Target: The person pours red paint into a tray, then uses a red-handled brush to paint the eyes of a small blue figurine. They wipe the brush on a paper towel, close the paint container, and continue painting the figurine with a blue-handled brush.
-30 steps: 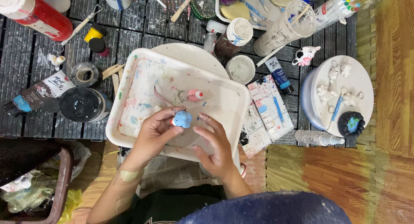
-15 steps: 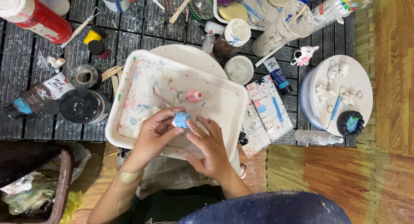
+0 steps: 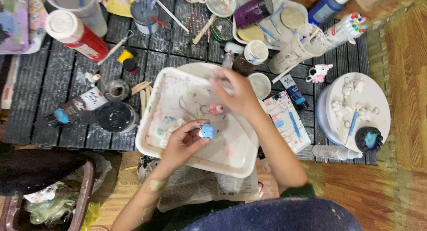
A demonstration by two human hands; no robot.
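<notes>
Blue cloth [image 3: 275, 215] filled the nearest edge of the head view, with crumpled newspaper [image 3: 195, 186] just beyond it. Left hand [image 3: 182, 142] was closed around a small pale-blue figurine [image 3: 207, 131], pinched between thumb and fingertips above the near part of a white paint-stained tray [image 3: 231, 162]. Figurine sat over the tray's middle, not touching its floor as far as could be told. A small pink-and-white figurine [image 3: 216, 109] lay on the tray just beyond the blue one. Right hand [image 3: 235, 93] reached across the tray's far rim, fingers curled; motion blur hid whether it held anything, so its grip could not be told. Tray rested on a dark slatted table [image 3: 40, 102]. Left of the tray: a dark round lid [image 3: 116, 116] and a paint tube with a blue cap [image 3: 78, 107]. Farther left and back: a red bottle with a white cap [image 3: 75, 34]. Right of the tray: a white round board [image 3: 356, 108] carrying small unpainted white figures, and a blue-green piece on a black base [image 3: 368, 139] at its near edge. A bundle of markers [image 3: 347, 28] lay at the far right.
</notes>
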